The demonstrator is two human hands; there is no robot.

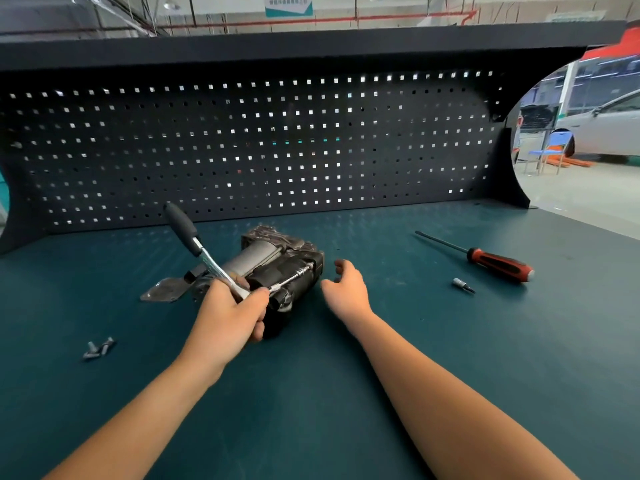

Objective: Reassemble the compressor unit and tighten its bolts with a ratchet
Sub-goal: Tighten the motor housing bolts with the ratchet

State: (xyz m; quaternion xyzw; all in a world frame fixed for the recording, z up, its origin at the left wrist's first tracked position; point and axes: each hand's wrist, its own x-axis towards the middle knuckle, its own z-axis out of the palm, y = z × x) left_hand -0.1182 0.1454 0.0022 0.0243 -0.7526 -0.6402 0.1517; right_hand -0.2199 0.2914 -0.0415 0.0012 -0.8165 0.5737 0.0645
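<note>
A dark pegboard backs the teal counter across mid-frame, light glinting through its square holes, a black shelf capping it. At the right edge, a pale car and blue chair stand on glossy floor.

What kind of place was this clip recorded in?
Most likely a vehicle repair workshop or training garage: a workbench with a dark pegboard back, a car on the shop floor at far right, and a compressor unit with a ratchet on it.
</note>
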